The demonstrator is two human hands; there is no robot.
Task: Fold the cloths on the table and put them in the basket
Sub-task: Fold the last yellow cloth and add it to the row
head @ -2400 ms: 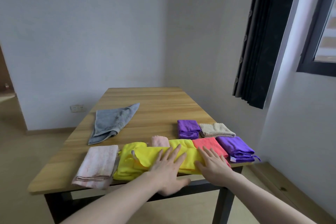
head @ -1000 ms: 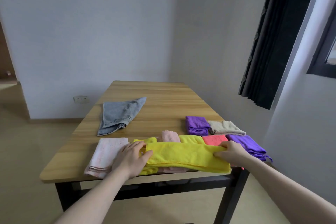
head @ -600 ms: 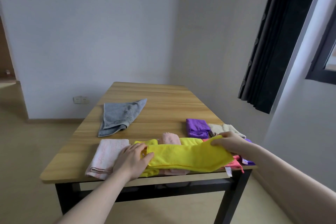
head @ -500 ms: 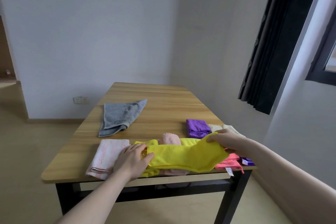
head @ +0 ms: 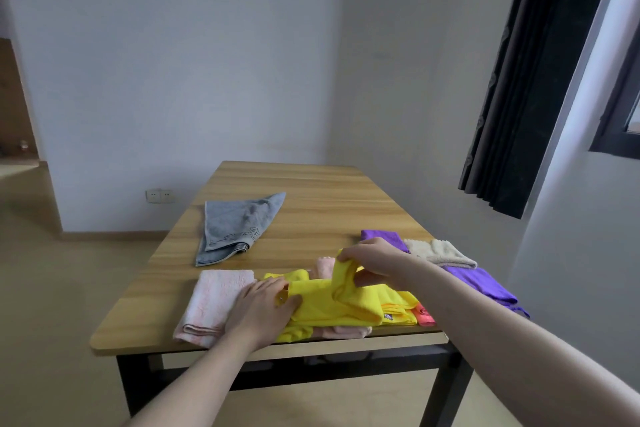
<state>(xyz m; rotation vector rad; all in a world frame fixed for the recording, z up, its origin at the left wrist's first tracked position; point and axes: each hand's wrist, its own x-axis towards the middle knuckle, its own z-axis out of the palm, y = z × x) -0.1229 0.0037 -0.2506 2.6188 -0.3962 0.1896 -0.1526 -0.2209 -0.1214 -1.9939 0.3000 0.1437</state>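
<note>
A yellow cloth (head: 332,305) lies folded lengthwise near the table's front edge, on top of other yellow and pink cloths. My left hand (head: 259,308) presses its left end flat. My right hand (head: 372,262) pinches the cloth's right end and holds it lifted and curled over toward the left. A pale pink folded cloth (head: 211,305) lies left of my left hand. A grey towel (head: 235,225) lies further back. No basket is in view.
On the wooden table (head: 311,191), to the right, lie a purple cloth (head: 379,236), a beige cloth (head: 440,251), a second purple cloth (head: 481,282) and a coral cloth (head: 424,315) at the front edge. A dark curtain (head: 533,80) hangs at right.
My right hand has lifted the yellow cloth's right end and carried it leftward over the cloth. My left hand has stayed on the left end.
</note>
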